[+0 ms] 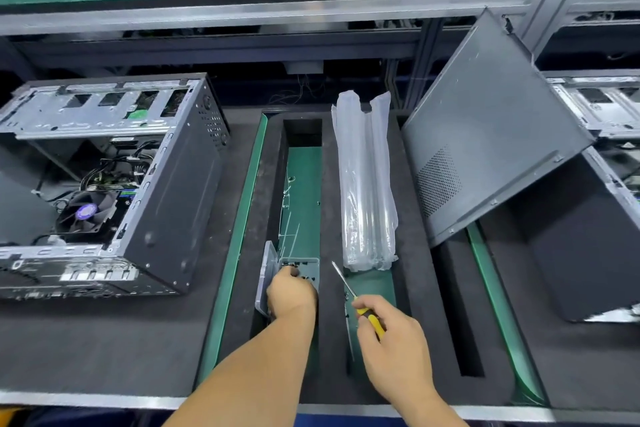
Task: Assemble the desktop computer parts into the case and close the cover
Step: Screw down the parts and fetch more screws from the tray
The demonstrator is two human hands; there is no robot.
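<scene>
a: where does the left hand (289, 291) sit just now?

b: down in the small clear screw box (300, 265), fingers curled over the little black screws (308, 277). they look pinched shut, but whether a screw is actually between them i cannot tell; the fingertips are hidden.

a: and the right hand (388, 340)?

b: clenched round the yellow-handled screwdriver (360, 302), shaft pointing up and to the left, its tip near the box's right edge but not touching it.

a: so where must the screw go?

b: the open computer case (114, 184) lies on its side on the desk (86, 350), well to the left of both hands, its opening facing up, with the fan (86, 211) showing inside. its long axis runs away from the person, tilted a bit to the right. the left hand is the nearer one, so i'd judge it carries the screw across to the left while the driver follows.

a: and the cover?

b: the grey side panel (491, 135) leans tilted at the far right, propped on another dark case (581, 253), well apart from the open case. closing is not yet near, by my reckoning. a clear plastic bag (367, 191) lies between, lengthwise, just beyond the right hand.
</scene>
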